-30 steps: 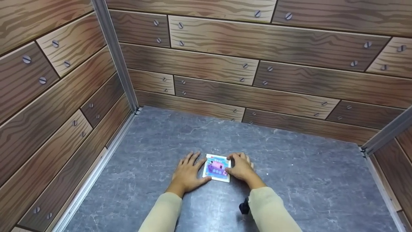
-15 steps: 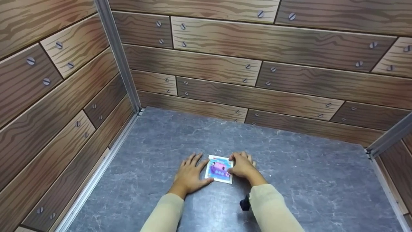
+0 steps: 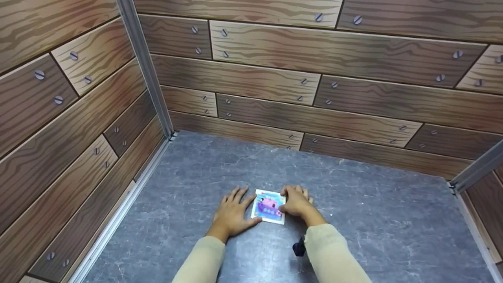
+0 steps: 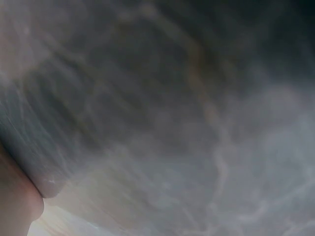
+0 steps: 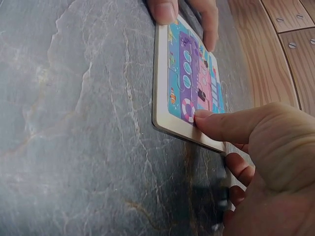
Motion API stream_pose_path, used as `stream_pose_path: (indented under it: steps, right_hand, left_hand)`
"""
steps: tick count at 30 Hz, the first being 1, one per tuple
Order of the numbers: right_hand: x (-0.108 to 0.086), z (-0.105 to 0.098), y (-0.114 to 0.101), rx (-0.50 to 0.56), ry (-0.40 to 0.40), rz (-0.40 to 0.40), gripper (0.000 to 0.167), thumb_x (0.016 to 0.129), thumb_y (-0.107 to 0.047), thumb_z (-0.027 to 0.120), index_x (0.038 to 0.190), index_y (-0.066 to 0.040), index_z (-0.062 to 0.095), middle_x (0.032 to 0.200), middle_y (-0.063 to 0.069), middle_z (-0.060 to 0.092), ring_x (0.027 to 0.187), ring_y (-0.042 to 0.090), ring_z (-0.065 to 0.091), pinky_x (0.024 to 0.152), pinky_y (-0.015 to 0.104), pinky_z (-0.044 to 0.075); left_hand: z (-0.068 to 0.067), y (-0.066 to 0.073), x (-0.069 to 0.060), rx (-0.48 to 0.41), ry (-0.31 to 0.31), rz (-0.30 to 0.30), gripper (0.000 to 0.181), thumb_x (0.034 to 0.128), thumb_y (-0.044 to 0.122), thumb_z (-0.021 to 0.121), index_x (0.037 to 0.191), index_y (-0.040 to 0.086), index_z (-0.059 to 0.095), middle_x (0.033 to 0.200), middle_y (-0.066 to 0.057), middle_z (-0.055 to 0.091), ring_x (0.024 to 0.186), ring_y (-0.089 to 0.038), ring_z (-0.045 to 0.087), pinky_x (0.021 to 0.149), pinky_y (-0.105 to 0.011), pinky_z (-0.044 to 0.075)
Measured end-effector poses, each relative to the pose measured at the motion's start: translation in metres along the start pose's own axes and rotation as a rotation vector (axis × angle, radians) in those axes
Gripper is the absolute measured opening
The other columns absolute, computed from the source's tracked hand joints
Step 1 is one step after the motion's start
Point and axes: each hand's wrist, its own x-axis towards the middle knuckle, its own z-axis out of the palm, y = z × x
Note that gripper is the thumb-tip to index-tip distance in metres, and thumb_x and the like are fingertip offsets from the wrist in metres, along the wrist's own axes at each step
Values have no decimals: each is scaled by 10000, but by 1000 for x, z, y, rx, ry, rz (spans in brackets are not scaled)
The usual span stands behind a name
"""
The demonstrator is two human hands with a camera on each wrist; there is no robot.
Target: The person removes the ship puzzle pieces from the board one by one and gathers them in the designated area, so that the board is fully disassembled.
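Observation:
A small square jigsaw puzzle (image 3: 268,206) in a pale frame lies on the grey marbled surface, between the two hands in the head view. Its picture has a pink and purple boat, and a ring buoy near one corner in the right wrist view. My left hand (image 3: 232,215) rests at the left edge, fingers spread, with forefinger and thumb touching the frame's two left corners. With its thumb on the picture and its other fingers curled at the right edge, my right hand (image 3: 295,203) grips the puzzle (image 5: 189,81). Only blurred surface and a bit of skin show in the left wrist view.
Wood-print walls (image 3: 251,65) stand behind and at both sides, joined by grey metal posts (image 3: 145,70). A metal strip (image 3: 122,212) runs along the left edge of the surface. A small black object (image 3: 299,247) sits beside the right sleeve.
The head view has shifted slightly, so everything sits a little farther right in it. Both hands keep their places on the puzzle.

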Motion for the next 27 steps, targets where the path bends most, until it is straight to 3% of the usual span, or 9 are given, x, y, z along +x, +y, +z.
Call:
stream_pose_path:
  steps: [12, 22, 27]
  right_hand:
    - [-3, 3, 3, 27, 48, -48, 411, 821, -132, 906, 1101, -168, 607, 1328, 147, 556, 1343, 425, 401, 1105, 676, 281]
    - [-5, 13, 8, 33, 125, -133, 395, 826, -138, 895, 1097, -159, 609, 1219, 92, 599, 1268, 374, 486, 1063, 618, 338]
    - [-5, 16, 13, 83, 119, -168, 443, 866, -120, 864, 1237, -130, 621, 1201, 81, 631, 1247, 341, 496, 1052, 597, 342]
  left_hand:
    - [0, 0, 0, -12, -2, 2, 949, 891, 979, 386, 1672, 439, 382, 1807, 27, 284, 1684, -313, 262, 1310, -656, 308]
    - [-1, 0, 1, -3, 3, 2, 939, 894, 967, 409, 1665, 431, 400, 1799, 19, 302, 1679, -317, 275, 1303, -650, 320]
    - [-1, 0, 0, -1, 5, 3, 940, 901, 959, 411, 1672, 421, 394, 1796, 13, 309, 1675, -325, 281, 1302, -650, 320]
